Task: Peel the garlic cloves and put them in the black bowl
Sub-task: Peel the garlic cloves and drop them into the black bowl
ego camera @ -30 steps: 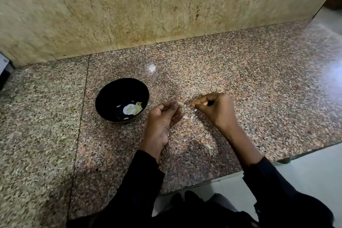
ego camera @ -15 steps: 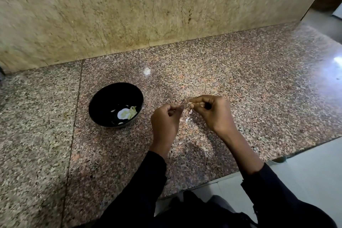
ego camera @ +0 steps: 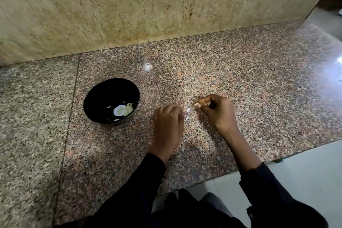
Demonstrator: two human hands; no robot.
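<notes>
The 2 hands have drawn apart; the right hand [ego camera: 217, 110] pinches the garlic clove [ego camera: 197, 105], the left hand [ego camera: 167, 122] pinches skin [ego camera: 187, 110]; peeling advances, black bowl [ego camera: 111, 101] waits left on the worktop [ego camera: 240, 79].

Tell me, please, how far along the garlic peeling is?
Done: a few pale peeled pieces lie in the round black bowl. In hand: the right hand pinches a small pale garlic clove; the left hand is beside white skin scraps. Left: bowling this clove.
</notes>
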